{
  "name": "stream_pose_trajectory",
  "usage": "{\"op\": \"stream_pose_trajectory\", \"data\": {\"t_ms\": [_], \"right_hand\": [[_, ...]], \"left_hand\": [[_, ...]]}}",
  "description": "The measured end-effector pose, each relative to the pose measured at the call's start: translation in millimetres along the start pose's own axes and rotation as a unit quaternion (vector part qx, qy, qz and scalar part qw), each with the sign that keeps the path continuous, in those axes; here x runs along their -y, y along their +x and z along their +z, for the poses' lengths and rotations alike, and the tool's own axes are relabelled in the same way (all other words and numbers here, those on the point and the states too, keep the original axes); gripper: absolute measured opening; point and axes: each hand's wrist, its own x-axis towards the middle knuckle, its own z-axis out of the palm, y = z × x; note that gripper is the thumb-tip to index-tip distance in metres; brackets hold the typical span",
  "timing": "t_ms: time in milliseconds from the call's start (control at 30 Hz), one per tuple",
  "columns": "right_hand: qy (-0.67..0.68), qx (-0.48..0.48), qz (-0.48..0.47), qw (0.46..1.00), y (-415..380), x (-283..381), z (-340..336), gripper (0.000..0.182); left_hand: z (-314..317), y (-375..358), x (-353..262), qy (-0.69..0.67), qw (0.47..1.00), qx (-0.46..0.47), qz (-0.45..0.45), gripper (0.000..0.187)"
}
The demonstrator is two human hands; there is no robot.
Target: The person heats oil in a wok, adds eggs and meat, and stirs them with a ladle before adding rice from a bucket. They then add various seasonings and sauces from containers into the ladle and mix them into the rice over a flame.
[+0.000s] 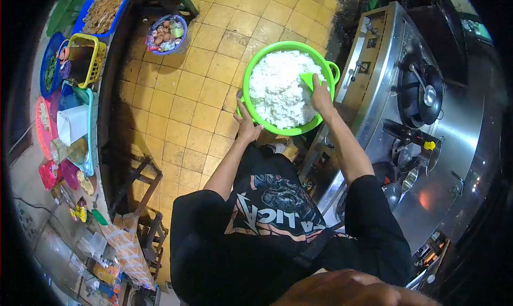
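Note:
A round bright green basin (250,100) full of white rice (278,87) is in front of me, above the tiled floor. My left hand (247,122) grips its near left rim, fingers curled around the edge. In my right hand (321,96) is a green scoop (307,81), its blade resting on the rice at the basin's right side. The scoop's handle is mostly hidden in the fingers.
Right of me runs a steel stove counter (457,140) with a black wok (422,95), a ladle and several pans. A table at the left bears a yellow basket (96,65) and a blue tray (80,24). A bin (183,43) stands on the floor.

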Motion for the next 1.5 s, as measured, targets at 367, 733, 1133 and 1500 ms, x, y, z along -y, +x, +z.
{"op": "stream_pose_trajectory", "data": {"t_ms": [367, 733, 1133, 1500], "right_hand": [[0.302, 0.069, 0.044, 0.950, -22.1, -61.9, -20.7, 0.069], [-0.029, -0.079, 0.005, 0.996, 37.2, -14.9, 2.9, 0.067], [0.032, -0.011, -0.028, 0.999, -13.5, -28.5, 28.6, 0.072], [0.071, -0.159, 0.029, 0.984, 25.7, -22.5, -16.8, 0.068]], "left_hand": [[-5.2, -3.2, -9.6, 0.007, 1.000, 0.003, -0.015, 0.130], [5.6, 4.6, 7.1, 0.018, 1.000, -0.015, 0.000, 0.133], [12.8, 9.4, 24.8, 0.055, 0.996, -0.019, 0.061, 0.129], [2.8, -3.0, -4.3, 0.049, 0.998, -0.023, 0.037, 0.131]]}}
